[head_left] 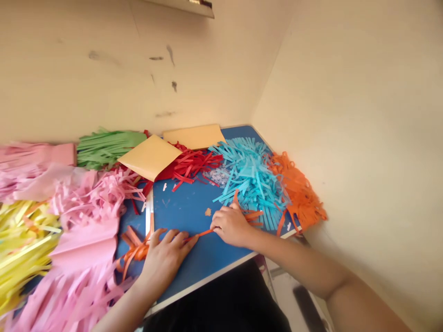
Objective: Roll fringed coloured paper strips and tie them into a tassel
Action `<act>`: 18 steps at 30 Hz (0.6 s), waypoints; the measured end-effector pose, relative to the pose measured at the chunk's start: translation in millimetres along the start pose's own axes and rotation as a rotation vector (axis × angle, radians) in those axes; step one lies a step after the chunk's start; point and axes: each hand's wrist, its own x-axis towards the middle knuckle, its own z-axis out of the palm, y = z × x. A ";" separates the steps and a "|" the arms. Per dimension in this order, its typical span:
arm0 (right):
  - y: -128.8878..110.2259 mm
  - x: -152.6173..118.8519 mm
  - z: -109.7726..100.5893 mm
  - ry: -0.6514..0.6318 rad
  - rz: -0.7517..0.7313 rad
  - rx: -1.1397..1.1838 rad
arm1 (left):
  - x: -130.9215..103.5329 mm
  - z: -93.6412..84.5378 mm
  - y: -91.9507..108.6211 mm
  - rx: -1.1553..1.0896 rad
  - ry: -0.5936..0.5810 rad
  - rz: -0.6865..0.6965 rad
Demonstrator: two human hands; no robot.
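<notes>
- Nearest the camera, two bare forearms [311,272] reach over a blue, white-edged table [187,203].
- Right hand [231,225]: fingers bunched, pinching a narrow orange paper strip [205,233].
- Left hand [165,252]: fingers slightly spread, thumb and index holding the strip, which spans between both hands.
- Beyond the right hand: turquoise fringed paper [251,173].
- Farther left: pink fringed paper [86,240].

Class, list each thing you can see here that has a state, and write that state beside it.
Narrow orange paper strand: stretched between the hands
Left hand: palm down, fingertips at the strand
Right hand: pinching the strand
Light-blue paper: fringed, heaped
Green paper: fringed
Red paper: fringed, partly covered
Yellow paper: fringed, loosely spread
Blue tabletop: marked, partly covered
</notes>
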 end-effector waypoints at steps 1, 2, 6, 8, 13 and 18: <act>-0.3 -2.0 0.2 0.011 -0.039 -0.043 | -0.7 0.9 0.7 0.011 -0.003 0.017; -1.1 -3.8 0.1 0.019 -0.091 -0.097 | -0.9 1.8 1.4 0.018 0.004 0.020; -10.5 -4.0 0.5 0.063 -0.329 -0.352 | 5.7 3.2 5.1 -0.030 0.074 0.048; -14.9 2.1 3.9 0.079 -0.423 -0.441 | 13.2 3.0 7.8 -0.060 0.115 0.070; -17.6 21.5 10.1 0.018 -0.422 -0.449 | 29.4 3.2 11.6 -0.039 0.215 0.094; -40.3 -4.9 -12.1 0.045 -0.155 -0.058 | 14.9 -24.3 23.1 -0.102 0.407 0.092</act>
